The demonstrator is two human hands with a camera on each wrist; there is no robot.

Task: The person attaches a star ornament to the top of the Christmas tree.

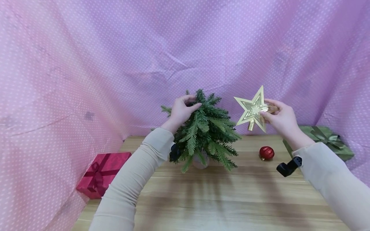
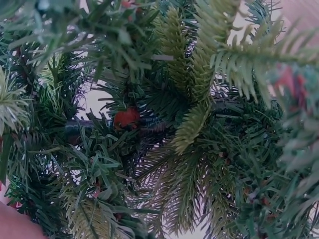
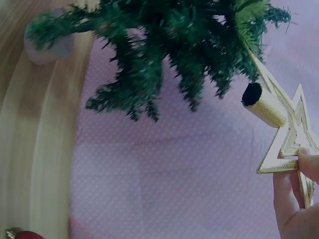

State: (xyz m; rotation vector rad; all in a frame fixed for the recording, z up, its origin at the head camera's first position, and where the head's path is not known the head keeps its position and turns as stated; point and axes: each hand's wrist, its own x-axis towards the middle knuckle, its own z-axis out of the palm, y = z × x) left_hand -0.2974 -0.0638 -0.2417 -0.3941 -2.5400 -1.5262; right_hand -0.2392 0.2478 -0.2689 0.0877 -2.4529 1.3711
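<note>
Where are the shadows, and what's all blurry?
Head view: soft shadows lie on the table in front of the tree; left wrist view: close branches at the right edge look blurry; right wrist view: dimmer, but the gold star has fairly clear edges.

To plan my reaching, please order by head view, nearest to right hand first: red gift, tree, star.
1. Star, held by the right hand.
2. Tree, left of the star.
3. Red gift, left of the tree.
</note>
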